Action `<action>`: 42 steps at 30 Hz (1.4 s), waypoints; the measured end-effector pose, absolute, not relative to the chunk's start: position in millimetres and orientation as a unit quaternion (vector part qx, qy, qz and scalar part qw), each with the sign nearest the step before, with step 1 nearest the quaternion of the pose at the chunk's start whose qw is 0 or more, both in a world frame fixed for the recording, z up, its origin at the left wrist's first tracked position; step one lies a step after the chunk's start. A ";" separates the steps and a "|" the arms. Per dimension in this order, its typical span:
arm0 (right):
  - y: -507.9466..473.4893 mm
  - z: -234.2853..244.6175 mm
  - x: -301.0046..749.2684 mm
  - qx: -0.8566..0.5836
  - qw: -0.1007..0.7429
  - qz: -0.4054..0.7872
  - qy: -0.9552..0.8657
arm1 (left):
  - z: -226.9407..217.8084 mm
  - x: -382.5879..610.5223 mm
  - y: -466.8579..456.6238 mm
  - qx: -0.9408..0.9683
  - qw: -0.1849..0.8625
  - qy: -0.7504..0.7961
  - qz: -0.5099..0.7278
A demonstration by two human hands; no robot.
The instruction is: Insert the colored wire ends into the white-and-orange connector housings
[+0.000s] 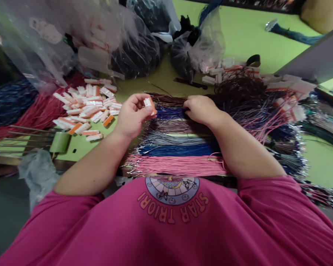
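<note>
My left hand (133, 116) is closed around a small white and orange tag (150, 103), pinched between thumb and fingers. My right hand (201, 109) rests curled on rows of thin cords (177, 147) laid side by side in front of me: brown, blue, grey and pink bands. Its fingertips press into the brown and blue cords near the tag; what they grip, if anything, is hidden.
A pile of white and orange tags (86, 109) lies left on the green table (246, 37). Red cords (41, 111) lie further left. Plastic bags (138, 48) of dark cords stand behind. A tangle of cords with tags (266, 99) spreads right. A green tape roll (60, 142) lies near the left edge.
</note>
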State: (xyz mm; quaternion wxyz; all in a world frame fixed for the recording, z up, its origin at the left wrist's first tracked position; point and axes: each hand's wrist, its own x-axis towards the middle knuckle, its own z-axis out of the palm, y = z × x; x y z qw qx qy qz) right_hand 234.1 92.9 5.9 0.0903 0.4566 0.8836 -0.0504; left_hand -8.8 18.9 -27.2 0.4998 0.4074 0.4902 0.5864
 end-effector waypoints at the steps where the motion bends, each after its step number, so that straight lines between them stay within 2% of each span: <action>1: 93.0 6.3 234.3 0.450 0.092 -0.046 0.887 | -27.0 -8.7 18.6 0.410 0.500 0.492 0.583; 5: 92.3 9.9 233.9 0.449 0.084 -0.051 0.888 | -26.2 -8.7 18.4 0.407 0.502 0.493 0.583; 11: 93.7 14.6 237.2 0.468 0.012 -0.109 0.877 | -24.4 -7.7 18.8 0.400 0.501 0.489 0.591; 14: 91.7 16.4 235.5 0.426 0.039 -0.139 0.893 | -23.5 -7.2 18.5 0.399 0.503 0.489 0.590; 19: 89.7 32.7 242.5 0.479 -0.019 -0.075 0.874 | -22.4 -7.5 18.1 0.394 0.515 0.489 0.583; 23: 88.9 56.8 263.6 0.496 0.057 -0.075 0.863 | -23.5 -9.7 18.8 0.401 0.522 0.488 0.574; 27: 82.8 77.9 278.1 0.383 0.063 -0.188 0.902 | -24.7 -11.9 19.7 0.411 0.517 0.486 0.572; 32: 58.0 66.1 248.2 0.227 -0.009 -0.308 0.924 | -23.6 -6.1 14.0 0.425 0.559 0.458 0.545; 35: 47.0 44.8 223.3 0.191 -0.080 -0.336 0.919 | -23.4 0.2 8.0 0.434 0.600 0.426 0.520; 39: 47.8 26.6 213.7 0.307 -0.190 -0.268 0.893 | -23.6 4.4 3.5 0.421 0.628 0.401 0.517; 42: 49.0 23.8 214.8 0.374 -0.205 -0.210 0.880 | -22.8 5.2 1.9 0.409 0.640 0.400 0.514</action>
